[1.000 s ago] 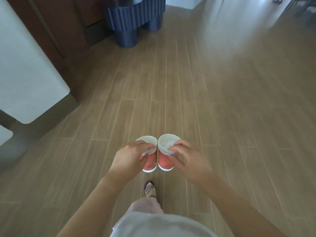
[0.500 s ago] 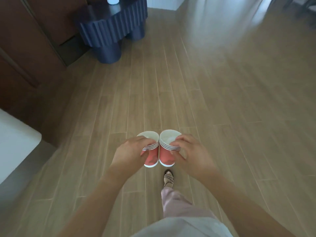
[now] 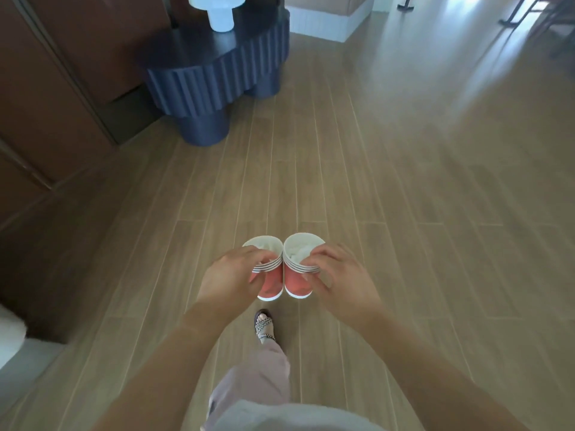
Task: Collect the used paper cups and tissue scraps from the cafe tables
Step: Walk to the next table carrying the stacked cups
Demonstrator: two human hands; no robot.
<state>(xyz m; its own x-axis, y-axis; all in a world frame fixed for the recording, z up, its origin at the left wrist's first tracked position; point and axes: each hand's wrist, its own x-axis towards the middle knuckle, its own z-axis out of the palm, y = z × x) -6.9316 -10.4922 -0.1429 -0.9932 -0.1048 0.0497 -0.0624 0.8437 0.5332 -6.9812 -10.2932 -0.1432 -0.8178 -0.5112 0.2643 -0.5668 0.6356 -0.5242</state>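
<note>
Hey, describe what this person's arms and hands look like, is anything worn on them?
The left forearm and right forearm are bare, no sleeves in view. The left hand and right hand wear no gloves, and no watch, bracelet or ring shows. Lower down, pale pinkish trousers, a light top and a dark strappy sandal are visible.

Wood-plank floor [image 3: 404, 181] bears a fluted dark-blue table [image 3: 217, 76] at upper left and a sandalled foot [image 3: 264, 326] at lower centre.
</note>
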